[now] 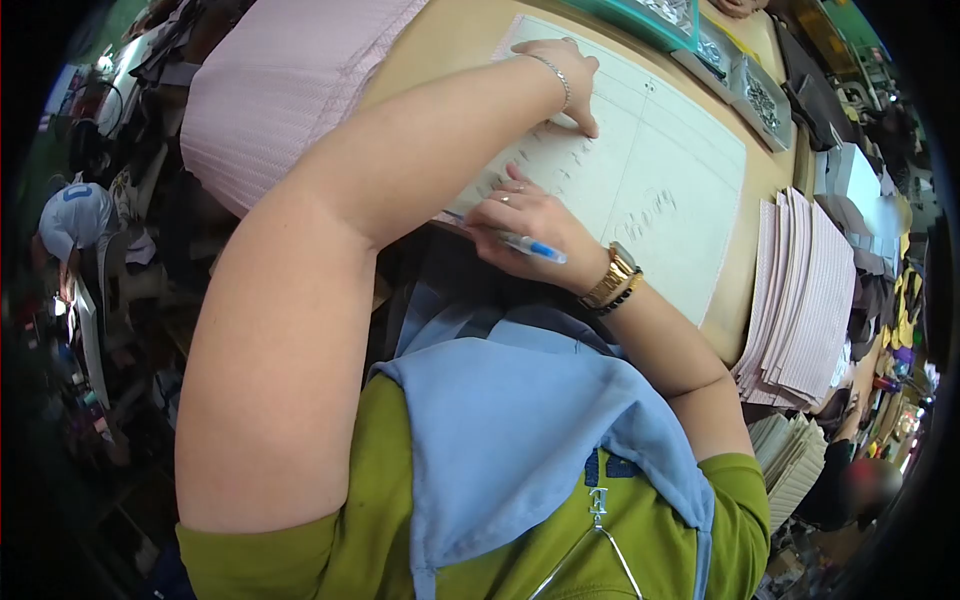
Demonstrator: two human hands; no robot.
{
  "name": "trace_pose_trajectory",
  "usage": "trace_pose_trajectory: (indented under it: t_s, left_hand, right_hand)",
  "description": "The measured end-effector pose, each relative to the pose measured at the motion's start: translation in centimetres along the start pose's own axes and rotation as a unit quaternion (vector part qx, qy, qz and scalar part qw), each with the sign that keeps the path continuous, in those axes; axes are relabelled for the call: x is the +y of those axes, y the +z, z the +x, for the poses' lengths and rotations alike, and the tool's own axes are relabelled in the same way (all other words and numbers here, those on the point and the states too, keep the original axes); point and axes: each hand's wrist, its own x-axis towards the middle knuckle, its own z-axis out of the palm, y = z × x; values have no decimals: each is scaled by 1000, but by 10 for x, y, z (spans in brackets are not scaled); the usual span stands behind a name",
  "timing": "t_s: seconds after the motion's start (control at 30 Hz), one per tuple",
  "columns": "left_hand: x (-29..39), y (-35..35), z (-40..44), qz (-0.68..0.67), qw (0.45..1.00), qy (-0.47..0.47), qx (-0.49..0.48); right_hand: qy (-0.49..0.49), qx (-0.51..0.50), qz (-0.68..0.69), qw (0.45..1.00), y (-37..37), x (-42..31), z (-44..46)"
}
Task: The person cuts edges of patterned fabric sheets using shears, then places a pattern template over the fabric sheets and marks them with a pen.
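Note:
A large whitish sheet [680, 150] with ruled lines and handwriting lies on the table in front of me. My left hand [570, 80], with a chain bracelet at its wrist, reaches across and rests on the sheet's far part, fingers spread. Close to the sheet's near edge, my right hand [525, 225] is closed around a pen [535, 246] with a blue end. That hand wears a ring, and a gold watch and a dark beaded bracelet circle its wrist. The pen's writing tip is hidden by the hand.
Pink patterned sheets [275, 90] are stacked at the left, and more pink sheets [795, 295] stand at the right. Trays of small metal parts [760, 100] line the table's far side. A person in a white top [75, 218] is at far left.

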Motion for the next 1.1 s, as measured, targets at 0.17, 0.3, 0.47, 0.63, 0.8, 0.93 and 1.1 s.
trace_pose_trajectory:
  t_s: [0.17,0.3,0.47,0.63,0.8,0.93,1.1]
  left_hand:
    - [-5,4,5,-29,999,25,24]
    - [-3,3,4,3,998,43,46]
    - [-11,8,8,6,995,59,80]
    - [-10,8,10,7,996,44,72]
    - [-9,8,7,3,996,48,77]
    - [-10,8,7,7,996,49,73]
    - [-12,10,9,9,995,52,80]
  right_hand:
    - [91,88,49,991,-59,-6,-64]
    - [273,240,141,921,-99,-6,-161]
    - [319,271,54,906,-103,-28,-229]
    - [316,239,1,918,-97,-38,-225]
    - [304,220,-36,926,-104,-45,-222]
    - [285,257,-54,922,-111,-41,-232]
    - [267,220,-84,934,-100,-44,-220]
